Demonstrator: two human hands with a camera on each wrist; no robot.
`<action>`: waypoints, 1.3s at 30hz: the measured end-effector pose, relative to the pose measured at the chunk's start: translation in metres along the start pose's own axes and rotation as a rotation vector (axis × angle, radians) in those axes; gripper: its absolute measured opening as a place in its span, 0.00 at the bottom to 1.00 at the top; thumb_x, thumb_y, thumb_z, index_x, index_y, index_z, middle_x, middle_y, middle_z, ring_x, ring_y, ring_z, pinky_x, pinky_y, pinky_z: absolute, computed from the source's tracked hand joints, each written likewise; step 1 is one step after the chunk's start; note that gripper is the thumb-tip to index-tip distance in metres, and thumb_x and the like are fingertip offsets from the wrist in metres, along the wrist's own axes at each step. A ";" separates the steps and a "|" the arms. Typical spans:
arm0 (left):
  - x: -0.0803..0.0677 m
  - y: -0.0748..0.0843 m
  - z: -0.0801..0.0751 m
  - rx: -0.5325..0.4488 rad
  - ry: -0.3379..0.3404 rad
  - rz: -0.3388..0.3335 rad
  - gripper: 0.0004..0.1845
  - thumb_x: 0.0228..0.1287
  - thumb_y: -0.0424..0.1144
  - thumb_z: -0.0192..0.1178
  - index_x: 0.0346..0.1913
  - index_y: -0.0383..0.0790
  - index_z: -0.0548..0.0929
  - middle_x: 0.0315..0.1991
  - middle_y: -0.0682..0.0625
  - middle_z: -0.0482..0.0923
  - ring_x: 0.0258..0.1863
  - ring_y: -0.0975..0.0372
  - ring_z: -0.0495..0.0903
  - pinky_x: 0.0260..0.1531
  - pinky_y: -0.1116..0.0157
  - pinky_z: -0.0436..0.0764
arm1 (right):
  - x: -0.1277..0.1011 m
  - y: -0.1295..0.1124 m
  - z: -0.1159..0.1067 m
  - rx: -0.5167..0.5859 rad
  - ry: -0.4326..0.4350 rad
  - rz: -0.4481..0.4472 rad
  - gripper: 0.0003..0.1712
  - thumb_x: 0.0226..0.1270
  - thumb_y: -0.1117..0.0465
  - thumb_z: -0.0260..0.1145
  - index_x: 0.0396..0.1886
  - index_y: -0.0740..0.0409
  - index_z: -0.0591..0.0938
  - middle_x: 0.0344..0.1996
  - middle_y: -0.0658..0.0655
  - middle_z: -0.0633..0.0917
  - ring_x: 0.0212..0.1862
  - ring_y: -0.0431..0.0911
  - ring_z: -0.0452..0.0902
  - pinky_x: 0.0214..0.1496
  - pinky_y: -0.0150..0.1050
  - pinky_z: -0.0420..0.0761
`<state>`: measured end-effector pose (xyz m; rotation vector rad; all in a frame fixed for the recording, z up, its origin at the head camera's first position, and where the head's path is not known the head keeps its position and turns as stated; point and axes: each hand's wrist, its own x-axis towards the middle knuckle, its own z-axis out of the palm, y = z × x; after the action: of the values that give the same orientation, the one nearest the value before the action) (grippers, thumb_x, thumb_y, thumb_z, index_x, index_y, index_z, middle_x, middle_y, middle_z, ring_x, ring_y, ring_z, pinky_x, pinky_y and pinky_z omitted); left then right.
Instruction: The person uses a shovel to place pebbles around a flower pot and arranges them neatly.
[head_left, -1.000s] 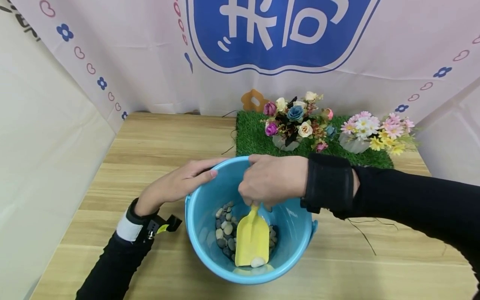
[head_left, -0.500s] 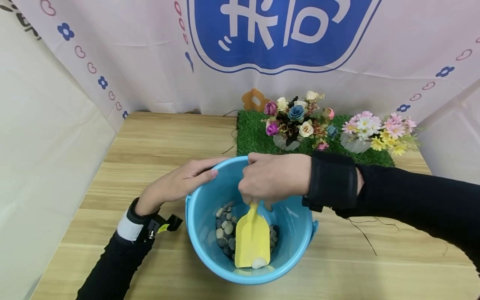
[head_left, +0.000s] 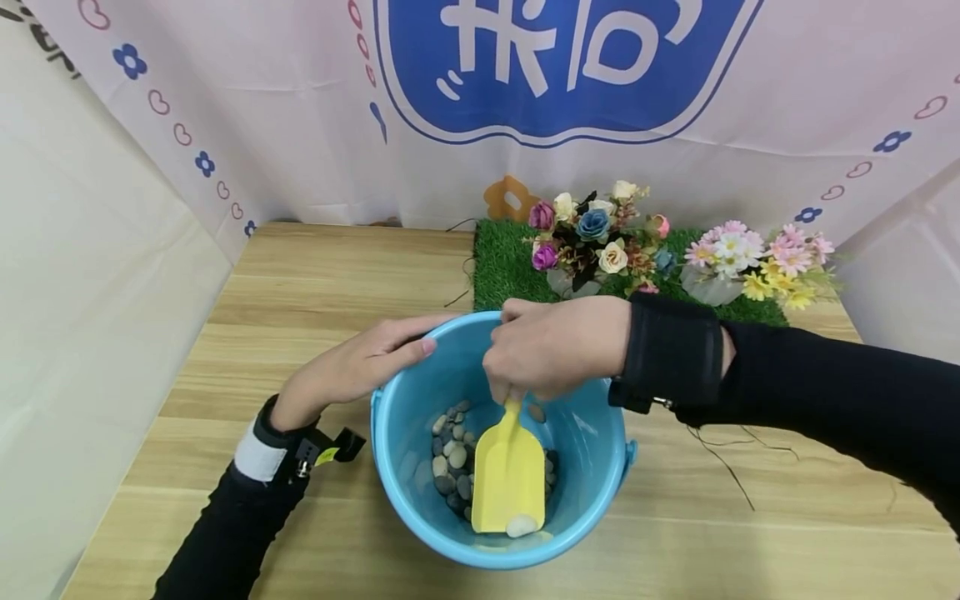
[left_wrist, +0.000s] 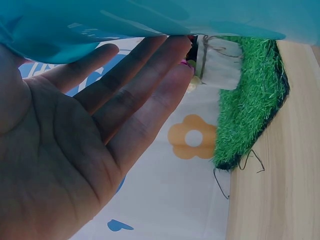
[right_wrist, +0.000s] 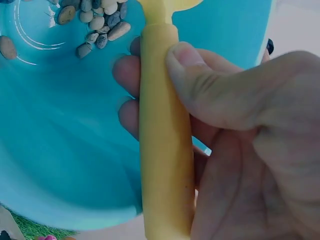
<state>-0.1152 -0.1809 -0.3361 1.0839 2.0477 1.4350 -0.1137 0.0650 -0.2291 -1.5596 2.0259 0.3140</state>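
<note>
A blue bucket [head_left: 405, 500] stands on the table with several pebbles [head_left: 450, 467] in its bottom. My right hand [head_left: 558, 346] reaches over the bucket and grips the handle of a yellow toy shovel [head_left: 510, 475]. In the right wrist view its thumb lies along the handle [right_wrist: 165, 125], with the fingers curled behind. The shovel's blade points down inside the bucket, with a pale stone [head_left: 521, 525] at its front edge. My left hand [head_left: 360, 362] rests against the bucket's upper left side, thumb at the rim. Its fingers [left_wrist: 135, 125] look straight in the left wrist view.
Behind the bucket lies a green artificial grass mat [head_left: 502, 258]. On it stand a pot of mixed roses [head_left: 592, 233] and a pot of daisies [head_left: 738, 258]. Thin dark wires [head_left: 727, 471] lie on the wooden table [head_left: 322, 283] at right. A printed cloth [head_left: 300, 108] hangs behind.
My right hand has shifted slightly right and away from me, with the shovel moving slightly right. The pale stone at the blade's edge has moved a little right too. My left hand stays still.
</note>
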 end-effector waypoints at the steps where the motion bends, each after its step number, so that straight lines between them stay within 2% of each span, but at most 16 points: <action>1: 0.000 0.000 0.000 0.000 0.000 0.000 0.25 0.83 0.37 0.41 0.78 0.36 0.63 0.64 0.38 0.76 0.49 0.50 0.85 0.40 0.58 0.88 | 0.000 0.001 0.000 0.006 0.002 -0.005 0.09 0.66 0.54 0.74 0.45 0.44 0.90 0.39 0.39 0.86 0.44 0.43 0.74 0.54 0.44 0.65; 10: 0.002 -0.001 -0.001 -0.008 -0.005 0.007 0.25 0.84 0.38 0.41 0.78 0.36 0.62 0.64 0.37 0.76 0.48 0.49 0.86 0.38 0.58 0.88 | 0.000 0.002 -0.002 0.006 0.011 -0.029 0.04 0.65 0.54 0.75 0.39 0.44 0.89 0.35 0.39 0.85 0.42 0.44 0.73 0.57 0.46 0.65; 14: 0.003 -0.001 -0.001 -0.007 -0.008 0.015 0.25 0.84 0.38 0.41 0.78 0.36 0.63 0.63 0.37 0.76 0.48 0.48 0.86 0.39 0.58 0.88 | -0.003 0.004 -0.003 0.019 0.011 -0.036 0.03 0.67 0.55 0.73 0.39 0.45 0.90 0.36 0.40 0.86 0.42 0.44 0.73 0.57 0.46 0.65; 16: 0.003 0.000 -0.001 -0.007 -0.010 0.018 0.25 0.84 0.38 0.41 0.78 0.36 0.63 0.63 0.37 0.76 0.48 0.49 0.86 0.39 0.58 0.88 | -0.005 0.005 -0.003 0.034 0.014 -0.043 0.01 0.68 0.57 0.73 0.36 0.44 0.90 0.34 0.39 0.85 0.41 0.43 0.73 0.57 0.46 0.65; 21: 0.003 -0.001 0.000 -0.021 -0.017 0.017 0.25 0.84 0.38 0.40 0.78 0.36 0.62 0.64 0.38 0.75 0.50 0.48 0.85 0.41 0.57 0.88 | -0.013 0.009 -0.005 0.116 0.036 -0.076 0.11 0.70 0.59 0.70 0.26 0.43 0.86 0.27 0.37 0.82 0.38 0.40 0.74 0.56 0.47 0.65; 24: 0.003 0.000 0.000 -0.032 -0.017 0.013 0.25 0.84 0.38 0.40 0.78 0.36 0.62 0.64 0.37 0.75 0.50 0.47 0.85 0.41 0.57 0.88 | -0.019 0.011 -0.007 0.133 0.054 -0.096 0.17 0.74 0.61 0.66 0.21 0.45 0.82 0.21 0.39 0.75 0.32 0.40 0.70 0.52 0.47 0.65; 28: 0.003 0.000 0.000 -0.033 -0.012 0.006 0.25 0.84 0.37 0.41 0.78 0.36 0.62 0.64 0.36 0.75 0.49 0.46 0.85 0.39 0.57 0.88 | -0.027 0.013 -0.007 0.129 0.075 -0.078 0.19 0.75 0.63 0.64 0.21 0.46 0.78 0.19 0.41 0.70 0.30 0.42 0.66 0.49 0.47 0.64; 33: 0.002 0.000 0.000 -0.003 0.006 -0.004 0.25 0.84 0.37 0.41 0.78 0.36 0.63 0.65 0.38 0.74 0.49 0.49 0.86 0.38 0.58 0.88 | -0.039 0.019 -0.005 0.163 0.113 -0.027 0.18 0.74 0.64 0.66 0.22 0.45 0.79 0.20 0.40 0.71 0.32 0.42 0.65 0.48 0.47 0.62; 39: 0.001 0.000 0.001 0.003 0.017 -0.006 0.25 0.83 0.37 0.42 0.78 0.37 0.63 0.66 0.38 0.74 0.49 0.49 0.86 0.38 0.58 0.88 | -0.059 0.032 -0.001 0.209 0.171 0.001 0.18 0.77 0.60 0.63 0.22 0.43 0.79 0.19 0.39 0.69 0.27 0.39 0.63 0.48 0.47 0.62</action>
<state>-0.1153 -0.1800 -0.3364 1.0692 2.0637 1.4427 -0.1342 0.1216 -0.2002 -1.4983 2.1110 -0.0324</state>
